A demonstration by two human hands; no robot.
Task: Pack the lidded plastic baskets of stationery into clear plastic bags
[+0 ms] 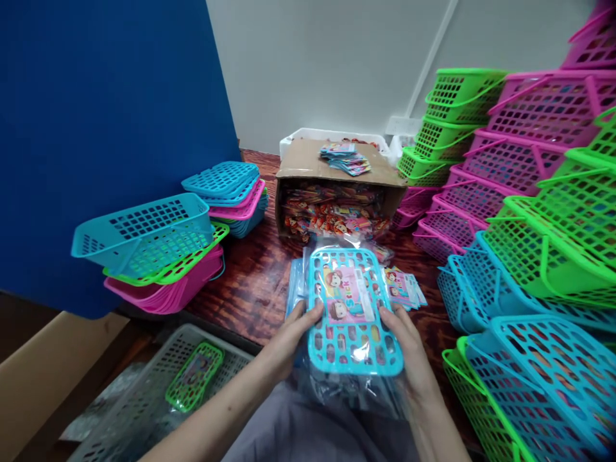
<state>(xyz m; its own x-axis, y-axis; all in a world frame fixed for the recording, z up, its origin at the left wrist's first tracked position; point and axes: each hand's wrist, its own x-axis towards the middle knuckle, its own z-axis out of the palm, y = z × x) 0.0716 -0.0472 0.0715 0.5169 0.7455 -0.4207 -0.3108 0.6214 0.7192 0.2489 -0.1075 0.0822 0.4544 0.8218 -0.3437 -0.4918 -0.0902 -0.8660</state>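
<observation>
A blue lidded basket (pixel 353 350) in a clear plastic bag is held between both hands, its lid facing up. Under the plastic, a pink label with two cartoon faces lies on the lid. My left hand (pixel 293 333) grips the left edge, thumb on top. On the opposite edge is my right hand (pixel 407 337), its thumb also on top. Beyond the basket stands an open cardboard box (pixel 301 165) full of small printed packets (pixel 337 215). Printed cards (pixel 404 289) lie on the table just right of the basket.
Blue, green and pink baskets (pixel 178 276) and blue lids (pixel 224 179) are stacked at left. Tall stacks of filled baskets (pixel 529 154) line the right side. A grey crate (pixel 144 378) at lower left holds a green lidded basket (pixel 195 378). More cards (pixel 344 157) lie on the box.
</observation>
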